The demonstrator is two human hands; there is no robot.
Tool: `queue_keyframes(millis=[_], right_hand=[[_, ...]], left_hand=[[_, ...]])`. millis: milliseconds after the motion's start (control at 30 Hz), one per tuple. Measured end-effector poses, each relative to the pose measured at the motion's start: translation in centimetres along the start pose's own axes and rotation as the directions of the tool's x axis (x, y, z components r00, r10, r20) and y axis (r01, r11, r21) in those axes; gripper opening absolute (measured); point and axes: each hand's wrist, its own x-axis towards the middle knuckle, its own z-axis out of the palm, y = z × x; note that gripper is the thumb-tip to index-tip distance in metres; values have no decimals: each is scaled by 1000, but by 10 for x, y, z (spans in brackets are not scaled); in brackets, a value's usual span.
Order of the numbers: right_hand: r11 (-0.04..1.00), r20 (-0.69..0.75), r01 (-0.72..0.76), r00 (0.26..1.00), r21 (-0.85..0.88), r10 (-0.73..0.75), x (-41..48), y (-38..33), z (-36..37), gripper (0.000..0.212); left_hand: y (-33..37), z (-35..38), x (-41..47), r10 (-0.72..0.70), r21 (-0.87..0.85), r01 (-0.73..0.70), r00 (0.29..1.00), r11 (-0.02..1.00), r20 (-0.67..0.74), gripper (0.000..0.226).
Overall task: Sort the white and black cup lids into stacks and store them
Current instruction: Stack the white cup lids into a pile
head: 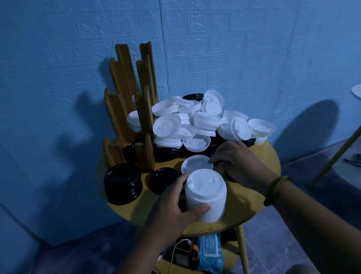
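Note:
My left hand (172, 205) grips a tall stack of white lids (206, 194) above the near part of the round yellow table (255, 202). My right hand (238, 164) reaches past it, fingertips on the rim of a single white lid (194, 164) lying on the table; something dark lies under the palm. Behind is a loose pile of white lids (198, 122) with black ones mixed in. A stack of black lids (122, 184) stands at the left, and one black lid (163, 178) lies beside it. A wooden slotted rack (128, 102) at the back left holds some white and black lids.
The table stands against a blue brick-pattern wall. Its lower shelf carries a blue wipes pack (209, 252) and an orange device with a white cable (183, 254). A white table with a slanted wooden leg (350, 139) stands to the right.

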Motion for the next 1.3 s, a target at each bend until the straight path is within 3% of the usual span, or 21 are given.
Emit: queue_keyframes(millis=[100, 200, 333, 467, 567, 667, 733, 800, 867, 933, 1167, 1300], right_hand=[[986, 206, 92, 977, -138, -62, 10, 0, 6, 30], [980, 219, 117, 972, -159, -81, 14, -3, 8, 24], [997, 155, 74, 985, -6, -72, 13, 0, 9, 10], [945, 100, -116, 991, 306, 90, 6, -3, 0, 5], [722, 110, -230, 972, 653, 210, -1, -6, -8, 11], [362, 128, -239, 944, 901, 303, -6, -8, -11, 17], [191, 172, -237, 937, 953, 304, -8, -13, -11, 14], [87, 181, -218, 931, 972, 318, -10, -22, -12, 5], [15, 202, -217, 928, 976, 314, -15, -29, -15, 35], [51, 197, -220, 939, 974, 281, -25, -37, -18, 53], [533, 126, -290, 938, 795, 322, -55, -53, -32, 39], [595, 209, -382, 917, 707, 340, -69, -59, -21, 42]], left_hand=[[1, 0, 0, -2, -1, 2, 1000, 1000, 8, 77], [-2, 0, 1, -13, 19, 13, 1000, 1000, 4, 83], [-3, 2, 1, -28, 28, 29, 1000, 999, -4, 85], [-4, 2, 1, -22, 22, 22, 1000, 1000, 5, 85], [-4, 2, 0, -21, 25, 21, 1000, 999, 8, 85], [-3, 2, 0, -9, 23, 9, 1000, 1000, 2, 83], [-3, 2, 1, -11, 23, 11, 1000, 1000, 4, 83], [-3, 2, 1, -18, 19, 18, 1000, 1000, 4, 83], [-3, 2, 1, -20, 17, 20, 1000, 1000, 0, 84], [-4, 2, 0, -28, 18, 28, 1000, 999, 0, 84], [-5, 2, 1, -42, 31, 41, 999, 999, 7, 85], [-4, 2, 0, -39, 42, 39, 999, 998, 9, 86]])
